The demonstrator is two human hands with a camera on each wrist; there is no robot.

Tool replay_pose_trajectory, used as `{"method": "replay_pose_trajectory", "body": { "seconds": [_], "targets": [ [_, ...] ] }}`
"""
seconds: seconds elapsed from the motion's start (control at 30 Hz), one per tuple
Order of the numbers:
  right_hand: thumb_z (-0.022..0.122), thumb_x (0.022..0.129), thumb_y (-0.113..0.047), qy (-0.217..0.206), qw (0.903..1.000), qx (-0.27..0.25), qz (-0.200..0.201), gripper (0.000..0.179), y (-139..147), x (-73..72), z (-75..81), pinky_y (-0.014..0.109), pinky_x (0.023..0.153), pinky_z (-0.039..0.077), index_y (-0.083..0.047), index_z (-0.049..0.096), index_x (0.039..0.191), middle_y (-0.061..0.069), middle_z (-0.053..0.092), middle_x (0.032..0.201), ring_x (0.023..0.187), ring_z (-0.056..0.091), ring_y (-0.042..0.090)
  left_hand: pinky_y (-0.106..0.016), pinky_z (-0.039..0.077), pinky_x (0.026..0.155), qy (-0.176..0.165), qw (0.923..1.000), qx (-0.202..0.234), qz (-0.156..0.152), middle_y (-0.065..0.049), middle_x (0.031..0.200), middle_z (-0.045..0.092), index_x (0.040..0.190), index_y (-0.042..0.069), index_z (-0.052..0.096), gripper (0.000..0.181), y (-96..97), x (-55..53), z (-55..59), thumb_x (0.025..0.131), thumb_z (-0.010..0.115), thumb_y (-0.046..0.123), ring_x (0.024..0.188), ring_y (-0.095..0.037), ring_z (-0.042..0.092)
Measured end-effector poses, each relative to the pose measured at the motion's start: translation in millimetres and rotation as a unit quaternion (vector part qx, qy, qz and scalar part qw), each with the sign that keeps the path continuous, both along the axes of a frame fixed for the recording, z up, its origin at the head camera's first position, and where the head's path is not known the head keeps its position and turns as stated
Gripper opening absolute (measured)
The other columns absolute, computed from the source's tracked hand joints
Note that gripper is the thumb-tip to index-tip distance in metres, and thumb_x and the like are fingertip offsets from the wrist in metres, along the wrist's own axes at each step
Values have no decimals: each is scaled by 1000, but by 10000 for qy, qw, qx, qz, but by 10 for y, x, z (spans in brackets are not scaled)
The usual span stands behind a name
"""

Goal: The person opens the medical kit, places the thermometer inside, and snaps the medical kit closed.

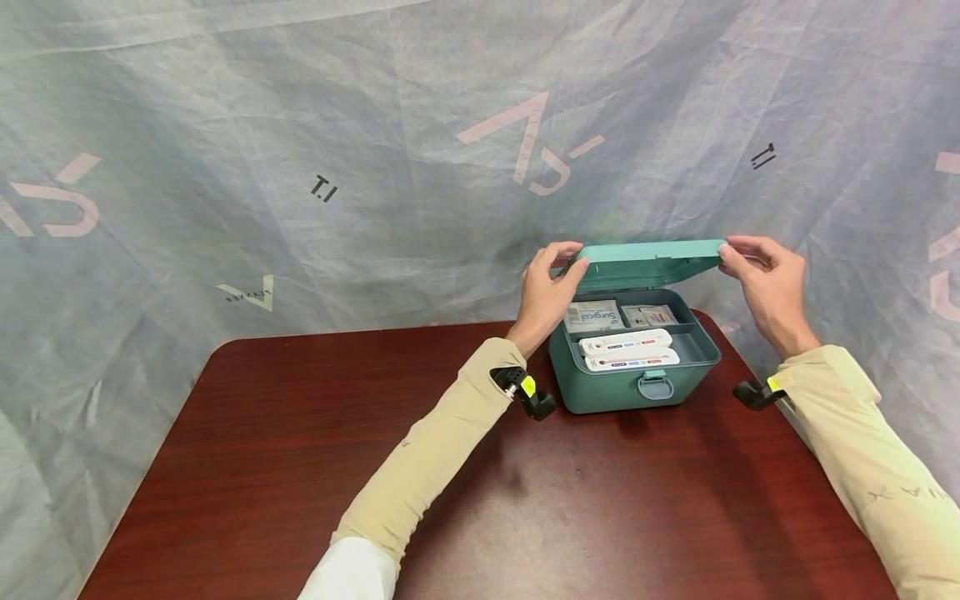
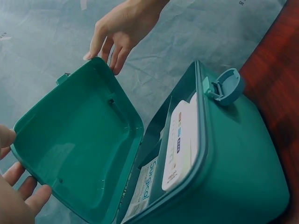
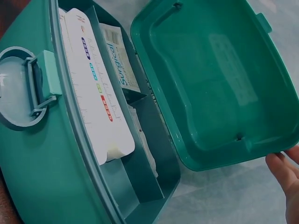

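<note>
A green plastic storage box [image 1: 600, 392] stands on the table with its hinged lid [image 1: 652, 252] raised. My left hand [image 1: 546, 290] grips the lid's left corner between thumb and fingers. At the opposite corner, my right hand [image 1: 772, 287] pinches the lid's edge. Inside the front compartment lie two long white packs [image 3: 96, 84] with coloured marks and ruler lines. Behind a divider sit a packet printed "Surgical" [image 3: 119, 58] and a smaller packet [image 1: 649, 315]. The front latch [image 2: 226, 87] hangs loose from the box's rim.
The box is near the back right corner of a dark red wooden table [image 1: 300, 450]. Close behind it hangs a grey printed cloth [image 1: 390, 200], which also runs along both sides. Cameras are strapped to both wrists.
</note>
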State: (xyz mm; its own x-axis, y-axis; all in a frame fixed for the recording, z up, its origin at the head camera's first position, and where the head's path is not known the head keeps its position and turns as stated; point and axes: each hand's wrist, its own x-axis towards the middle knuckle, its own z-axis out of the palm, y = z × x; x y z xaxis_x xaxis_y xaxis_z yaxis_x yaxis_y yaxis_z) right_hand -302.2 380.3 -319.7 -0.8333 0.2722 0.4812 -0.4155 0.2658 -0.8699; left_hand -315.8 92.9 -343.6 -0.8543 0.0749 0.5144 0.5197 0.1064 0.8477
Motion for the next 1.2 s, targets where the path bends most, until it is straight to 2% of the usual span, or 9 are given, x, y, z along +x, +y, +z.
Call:
{"method": "replay_pose_trajectory", "body": {
  "seconds": [0.17,0.37,0.63,0.8,1.1,1.2],
  "targets": [
    [69,85,-7,92,9999,-15,39,36,8,20,-34,15,73,51,10,61,115,0,66,96,81,66,7,-21,46,90,-11,10000,-46,-86,-4,115,57,119,11,62,28,-16,16,-15,93,61,22,109,-17,54],
    [68,84,-1,258,9981,-467,322,30,20,45,-62,17,73,51,8,63,112,3,66,96,80,67,8,-22,45,90,-31,9999,-84,-128,-3,115,57,118,12,62,28,-20,35,-21,92,62,22,111,-19,54],
    [67,82,6,338,9949,-836,452,28,12,88,-77,18,72,52,8,65,110,4,68,93,79,67,11,-19,45,90,24,9996,-121,-234,-9,117,56,119,9,62,29,-32,66,-37,93,61,22,113,-24,53],
    [65,81,10,327,9945,-884,456,29,18,103,-108,18,73,52,7,66,110,4,69,93,78,67,8,-21,45,90,64,9995,-127,-280,-11,117,56,118,10,62,28,-37,78,-63,93,61,22,112,-24,53],
    [72,79,4,229,9958,-794,396,34,40,181,-146,15,74,50,7,65,112,5,69,99,83,67,7,-17,44,89,163,9988,-142,-444,-3,117,55,119,8,61,29,-48,134,-119,93,61,20,113,-19,52],
    [71,79,5,237,9954,-803,468,35,52,212,-158,14,74,50,8,65,113,5,69,98,81,67,7,-18,45,89,193,9983,-142,-522,-4,118,55,120,8,61,29,-48,155,-144,93,61,19,112,-17,52]
  ]
}}
